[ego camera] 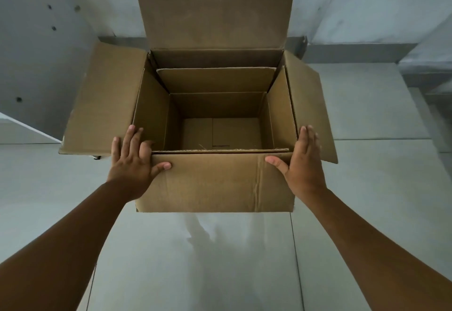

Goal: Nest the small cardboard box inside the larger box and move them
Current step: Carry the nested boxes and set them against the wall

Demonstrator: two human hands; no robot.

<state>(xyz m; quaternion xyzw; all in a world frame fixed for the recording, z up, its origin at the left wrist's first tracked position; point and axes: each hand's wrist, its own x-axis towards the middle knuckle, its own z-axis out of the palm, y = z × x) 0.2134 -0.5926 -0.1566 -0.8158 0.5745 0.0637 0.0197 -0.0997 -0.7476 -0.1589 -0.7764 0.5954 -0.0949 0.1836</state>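
Small box (215, 105) sits inside big box (210, 181): nesting done. Your left hand (133, 161) and right hand (303, 166) press big box sides, fingers (131, 137) straight, not curled. Move not yet done.

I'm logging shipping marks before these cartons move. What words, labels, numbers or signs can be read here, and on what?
None can be read.
The larger brown cardboard box shows bare card on its front wall and open flaps.
The smaller brown cardboard box nested inside it is plain too.
The pale grey tiled floor bears no text.
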